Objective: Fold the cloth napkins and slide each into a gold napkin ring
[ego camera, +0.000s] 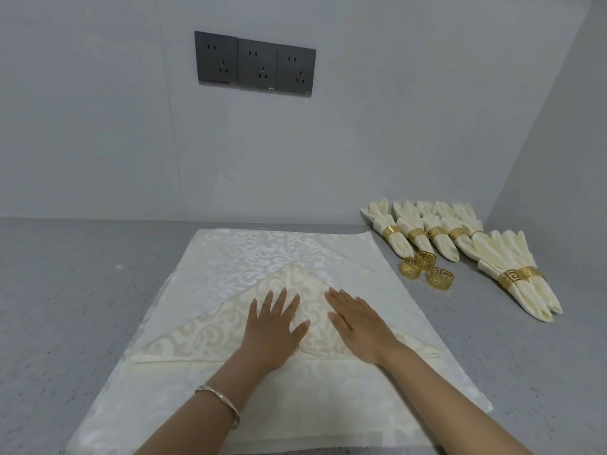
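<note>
Grey counter [65, 290]. Cream napkin [230, 257] lies mid-counter, its near part folded into a triangle. We press left hand [272, 326] and right hand [358, 326] flat on the triangle, fingers straight, gripping nothing. Loose gold rings [423, 269] far right. Risk as we judge it: uneven pressure skews the crease.

Head view looks forward and down, close over the counter [82, 290].

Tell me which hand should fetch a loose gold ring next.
Right hand. The three loose rings lie beyond the napkin's right edge, on its side; the left hand would have to cross over.
</note>
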A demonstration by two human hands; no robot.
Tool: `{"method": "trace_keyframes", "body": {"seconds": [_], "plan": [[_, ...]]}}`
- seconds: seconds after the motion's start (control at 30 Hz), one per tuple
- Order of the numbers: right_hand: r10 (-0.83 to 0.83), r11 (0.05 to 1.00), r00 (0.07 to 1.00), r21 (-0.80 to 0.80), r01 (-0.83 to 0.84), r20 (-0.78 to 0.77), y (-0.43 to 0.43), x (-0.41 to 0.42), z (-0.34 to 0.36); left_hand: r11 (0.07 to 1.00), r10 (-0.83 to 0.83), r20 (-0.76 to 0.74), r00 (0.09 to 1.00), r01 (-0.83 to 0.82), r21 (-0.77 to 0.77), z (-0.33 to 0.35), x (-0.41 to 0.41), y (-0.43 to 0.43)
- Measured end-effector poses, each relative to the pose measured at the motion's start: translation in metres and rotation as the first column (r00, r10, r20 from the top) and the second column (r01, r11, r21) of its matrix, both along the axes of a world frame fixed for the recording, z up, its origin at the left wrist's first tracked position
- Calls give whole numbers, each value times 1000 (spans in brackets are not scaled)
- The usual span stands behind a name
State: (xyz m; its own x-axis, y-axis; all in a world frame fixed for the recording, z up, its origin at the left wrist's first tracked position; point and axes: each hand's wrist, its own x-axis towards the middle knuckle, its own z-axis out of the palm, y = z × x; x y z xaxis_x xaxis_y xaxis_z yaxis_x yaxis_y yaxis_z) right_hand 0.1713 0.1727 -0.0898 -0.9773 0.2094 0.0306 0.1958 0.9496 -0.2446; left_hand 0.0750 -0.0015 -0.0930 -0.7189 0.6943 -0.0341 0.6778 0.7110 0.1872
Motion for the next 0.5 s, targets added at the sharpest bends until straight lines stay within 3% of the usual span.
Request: {"method": "trace_keyframes", "body": {"seconds": [0.27, 0.5], "plan": [[-5, 1000, 999, -7, 6, 52, 29, 67, 0, 1000, -6, 5, 1000, 6, 6, 2, 2, -2], [7, 1000, 996, -6, -6, 87, 30, 90, 9, 981, 35, 60, 998, -46, 186, 10, 17, -10]]}}
